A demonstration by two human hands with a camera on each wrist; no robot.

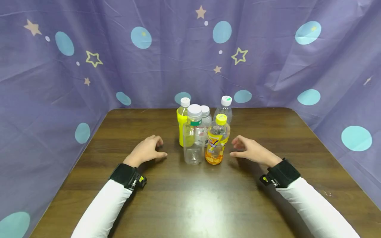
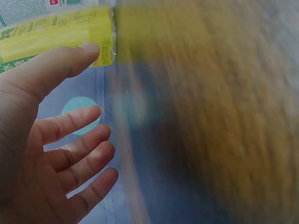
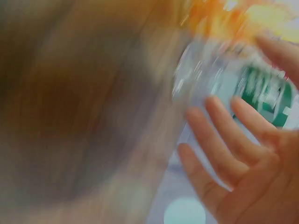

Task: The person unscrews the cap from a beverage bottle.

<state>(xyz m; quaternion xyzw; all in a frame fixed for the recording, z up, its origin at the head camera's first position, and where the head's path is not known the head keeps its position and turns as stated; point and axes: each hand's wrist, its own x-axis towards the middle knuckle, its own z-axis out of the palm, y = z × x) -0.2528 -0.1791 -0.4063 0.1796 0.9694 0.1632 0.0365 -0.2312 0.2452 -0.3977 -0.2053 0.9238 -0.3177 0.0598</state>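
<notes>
Your left hand [image 1: 146, 151], right hand [image 1: 253, 151]: empty, fingers parted. Between them on desk [image 1: 160, 198], front: clear white-capped bottle [image 1: 193, 153], yellow-capped bottle [image 1: 215, 145]. Behind: yellow-labelled bottle [image 1: 181, 124], small clear bottle [image 1: 207, 119], rear clear bottle [image 1: 226, 111]. Probably reach or release; gripping would need hands closer.

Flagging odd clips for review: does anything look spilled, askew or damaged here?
Little stands out: all five bottles stand upright and capped. The one small oddity: pale specks on the table beside the right sleeve; I cannot tell what they are.
</notes>
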